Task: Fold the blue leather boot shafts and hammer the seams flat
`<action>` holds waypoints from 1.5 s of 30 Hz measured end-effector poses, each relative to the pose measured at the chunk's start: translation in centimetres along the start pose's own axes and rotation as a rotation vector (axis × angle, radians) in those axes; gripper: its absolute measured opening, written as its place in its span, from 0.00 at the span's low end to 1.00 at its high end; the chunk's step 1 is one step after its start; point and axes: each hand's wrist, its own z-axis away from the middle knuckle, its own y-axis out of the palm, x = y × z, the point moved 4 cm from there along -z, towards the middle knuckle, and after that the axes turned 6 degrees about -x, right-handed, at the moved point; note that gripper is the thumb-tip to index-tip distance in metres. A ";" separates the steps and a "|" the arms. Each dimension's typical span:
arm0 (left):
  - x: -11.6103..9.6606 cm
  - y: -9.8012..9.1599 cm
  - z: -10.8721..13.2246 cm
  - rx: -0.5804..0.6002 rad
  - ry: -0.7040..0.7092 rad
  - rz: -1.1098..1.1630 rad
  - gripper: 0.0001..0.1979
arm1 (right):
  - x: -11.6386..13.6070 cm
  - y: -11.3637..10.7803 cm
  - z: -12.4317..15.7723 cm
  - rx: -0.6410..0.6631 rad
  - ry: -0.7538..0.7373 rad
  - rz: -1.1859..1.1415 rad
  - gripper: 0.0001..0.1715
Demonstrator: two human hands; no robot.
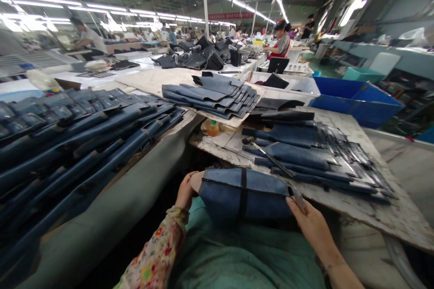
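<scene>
A dark blue leather-like panel (220, 194) is stretched between my hands above the green cloth on my lap. A black strip runs along it and another crosses it near the middle. My left hand (185, 193) is closed on the panel's left end, where a pale tan piece shows. At the other end, my right hand (308, 219) pinches the edge beside a clear, shiny flap. Just beyond the panel, a hammer (271, 158) rests across a pile of similar blue pieces (294, 153) with clear plastic ends.
Rows of blue pieces (84, 144) cover the left table. Ahead lies another blue stack (213, 95), with a green-capped bottle (213, 128) below it. A white crate (305, 95) and a blue bin (359, 108) stand at right. A co-worker (281, 43) is farther back.
</scene>
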 end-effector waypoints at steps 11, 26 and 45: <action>-9.2 3.3 7.0 0.198 0.599 -0.239 0.11 | -3.7 2.0 2.7 -0.104 0.052 -0.137 0.30; -4.7 15.6 16.7 0.664 1.364 -0.824 0.20 | -3.1 2.1 3.2 -0.054 0.145 -0.330 0.32; -6.3 17.0 18.9 0.661 1.385 -1.084 0.15 | -2.6 0.5 3.1 -0.089 -0.070 -0.217 0.30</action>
